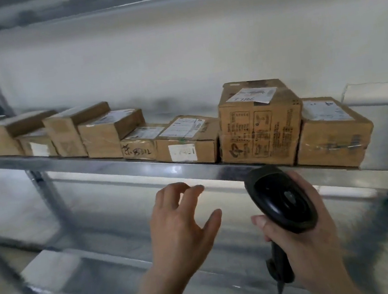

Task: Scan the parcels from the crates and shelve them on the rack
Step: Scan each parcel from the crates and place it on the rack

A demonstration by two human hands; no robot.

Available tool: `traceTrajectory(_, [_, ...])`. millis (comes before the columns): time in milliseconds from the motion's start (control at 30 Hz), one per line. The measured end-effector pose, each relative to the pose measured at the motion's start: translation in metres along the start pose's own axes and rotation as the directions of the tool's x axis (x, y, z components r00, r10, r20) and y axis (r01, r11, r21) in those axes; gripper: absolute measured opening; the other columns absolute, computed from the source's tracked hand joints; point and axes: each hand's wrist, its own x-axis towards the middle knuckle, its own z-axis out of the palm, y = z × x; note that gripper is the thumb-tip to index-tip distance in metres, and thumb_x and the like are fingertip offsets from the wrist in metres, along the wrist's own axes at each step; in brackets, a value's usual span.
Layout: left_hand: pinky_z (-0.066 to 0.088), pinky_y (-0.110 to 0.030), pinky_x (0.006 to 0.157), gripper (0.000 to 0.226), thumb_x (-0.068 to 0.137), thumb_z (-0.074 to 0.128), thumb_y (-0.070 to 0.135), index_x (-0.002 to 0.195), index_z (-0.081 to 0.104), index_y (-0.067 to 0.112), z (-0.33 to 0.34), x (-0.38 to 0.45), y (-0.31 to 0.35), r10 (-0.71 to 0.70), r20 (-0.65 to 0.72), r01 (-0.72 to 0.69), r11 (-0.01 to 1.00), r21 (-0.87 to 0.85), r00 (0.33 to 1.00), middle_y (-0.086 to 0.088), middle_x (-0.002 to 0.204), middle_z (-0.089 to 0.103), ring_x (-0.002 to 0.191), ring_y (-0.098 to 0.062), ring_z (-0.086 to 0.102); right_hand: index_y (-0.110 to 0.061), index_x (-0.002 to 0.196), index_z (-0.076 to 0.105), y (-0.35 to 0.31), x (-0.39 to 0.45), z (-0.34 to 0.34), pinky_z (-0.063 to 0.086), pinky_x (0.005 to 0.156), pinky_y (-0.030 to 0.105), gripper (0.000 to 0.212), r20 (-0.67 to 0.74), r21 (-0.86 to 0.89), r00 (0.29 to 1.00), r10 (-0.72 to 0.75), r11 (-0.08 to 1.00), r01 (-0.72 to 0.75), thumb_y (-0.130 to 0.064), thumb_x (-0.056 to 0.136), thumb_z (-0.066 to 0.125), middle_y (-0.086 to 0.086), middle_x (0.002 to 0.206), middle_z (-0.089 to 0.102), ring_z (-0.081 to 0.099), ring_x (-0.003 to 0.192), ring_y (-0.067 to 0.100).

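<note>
A row of brown cardboard parcels stands along the front of a metal rack shelf [106,165]. The tallest parcel [259,125] has a white label on top, and a lower parcel [333,134] closes the row at the right. A flat parcel [187,145] with a white sticker sits left of the tall one. My right hand [308,240] grips a black barcode scanner [281,199] just below the shelf edge, under the tall parcel. My left hand [181,225] hovers empty below the shelf, fingers spread and relaxed.
More parcels [66,134] run off to the left end of the shelf. A grey upright post [44,190] stands at the left. A lower metal shelf [229,261] lies beneath my hands. A white wall is behind the rack. The shelf right of the last parcel shows bare metal.
</note>
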Motion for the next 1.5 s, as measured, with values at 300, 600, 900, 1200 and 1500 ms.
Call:
traceTrajectory(300, [0.032, -0.057, 0.117, 0.083, 0.078, 0.037, 0.083, 0.144, 0.043, 0.033, -0.119, -0.063, -0.147, -0.288, 0.157, 0.227, 0.919, 0.321, 0.945, -0.009, 0.160, 0.030, 0.150, -0.036, 0.023, -0.044, 0.141, 0.051, -0.024, -0.059, 0.145, 0.047, 0.103, 0.068, 0.108, 0.213, 0.161, 0.975, 0.059, 0.982, -0.095, -0.063, 0.045, 0.095, 0.005, 0.131, 0.068, 0.066, 0.120, 0.033])
traceTrajectory(600, [0.034, -0.057, 0.113, 0.094, 0.072, 0.033, 0.087, 0.146, 0.046, 0.031, -0.247, -0.142, -0.294, -0.556, 0.068, 0.470, 0.757, 0.455, 0.829, -0.010, 0.161, 0.028, 0.151, -0.040, 0.020, -0.044, 0.138, 0.054, -0.034, -0.124, 0.303, 0.049, 0.098, 0.070, 0.092, 0.386, 0.153, 0.919, 0.085, 0.976, -0.155, -0.025, 0.060, 0.099, 0.013, 0.116, 0.073, 0.069, 0.106, 0.042])
traceTrajectory(900, [0.025, -0.055, 0.120, 0.098, 0.069, 0.032, 0.090, 0.151, 0.038, 0.035, -0.344, -0.192, -0.382, -0.740, -0.100, 0.677, 0.542, 0.499, 0.666, -0.005, 0.165, 0.015, 0.155, -0.034, 0.005, -0.047, 0.130, 0.058, -0.045, -0.160, 0.447, 0.051, 0.099, 0.067, 0.089, 0.560, 0.177, 0.824, 0.092, 0.958, -0.227, -0.007, 0.060, 0.097, 0.011, 0.114, 0.074, 0.070, 0.104, 0.038])
traceTrajectory(1200, [0.021, -0.050, 0.122, 0.104, 0.065, 0.024, 0.090, 0.154, 0.030, 0.037, -0.395, -0.189, -0.481, -0.807, -0.239, 0.770, 0.357, 0.529, 0.539, -0.001, 0.166, 0.004, 0.155, -0.032, -0.003, -0.044, 0.130, 0.059, -0.042, -0.175, 0.619, 0.057, 0.095, 0.052, 0.089, 0.757, 0.203, 0.654, 0.006, 0.949, -0.243, 0.007, 0.064, 0.091, -0.008, 0.113, 0.074, 0.072, 0.100, 0.024])
traceTrajectory(1500, [0.016, -0.045, 0.123, 0.090, 0.078, 0.052, 0.081, 0.153, 0.031, 0.035, -0.423, -0.144, -0.592, -0.821, -0.322, 0.805, 0.252, 0.537, 0.472, -0.002, 0.167, 0.005, 0.155, -0.029, -0.005, -0.053, 0.144, 0.042, -0.041, -0.164, 0.775, 0.051, 0.105, 0.028, 0.105, 0.880, 0.193, 0.473, -0.039, 0.940, -0.281, -0.007, 0.066, 0.095, -0.011, 0.123, 0.068, 0.066, 0.116, 0.013])
